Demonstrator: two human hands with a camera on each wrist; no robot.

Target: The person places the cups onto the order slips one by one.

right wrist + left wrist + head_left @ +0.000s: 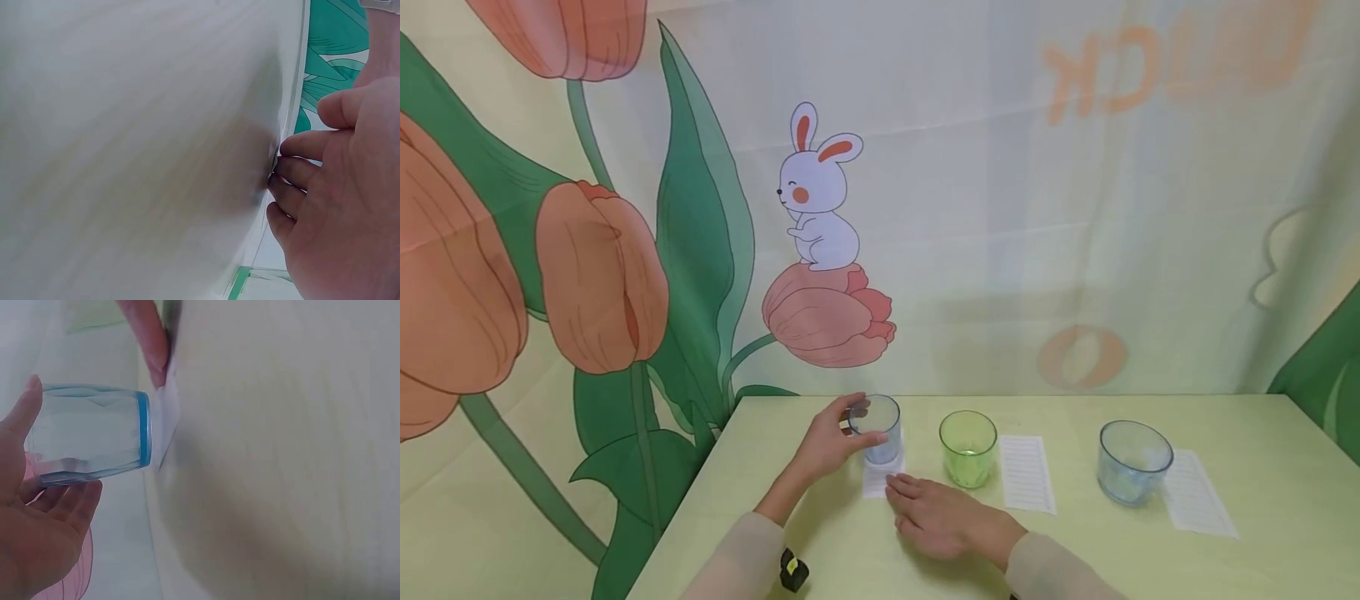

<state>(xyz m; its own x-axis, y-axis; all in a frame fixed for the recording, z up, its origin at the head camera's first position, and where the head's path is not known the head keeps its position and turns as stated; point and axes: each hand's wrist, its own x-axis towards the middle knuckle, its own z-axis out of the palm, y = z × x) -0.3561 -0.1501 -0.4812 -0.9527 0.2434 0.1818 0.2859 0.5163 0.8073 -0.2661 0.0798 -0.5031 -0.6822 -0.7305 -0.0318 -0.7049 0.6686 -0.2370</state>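
Thumb and fingers of my left hand (827, 443) grip a light blue glass (885, 427) from its left side. In the left wrist view the glass (94, 434) shows a blue base, close over a white paper slip (166, 419). My right hand (934, 517) lies palm down, its fingertips on the near right part of that lined slip (876, 485). The right wrist view shows the fingers (300, 145) extended against the tabletop, thumb apart. The glass hides the far part of the slip.
A green glass (968, 454) stands just right of the hands, beside a lined paper slip (1028, 475). Farther right are a wider bluish glass (1133, 468) and another slip (1201, 493). A small black object (792, 572) sits by the left sleeve. A printed curtain (970, 208) hangs behind the table.
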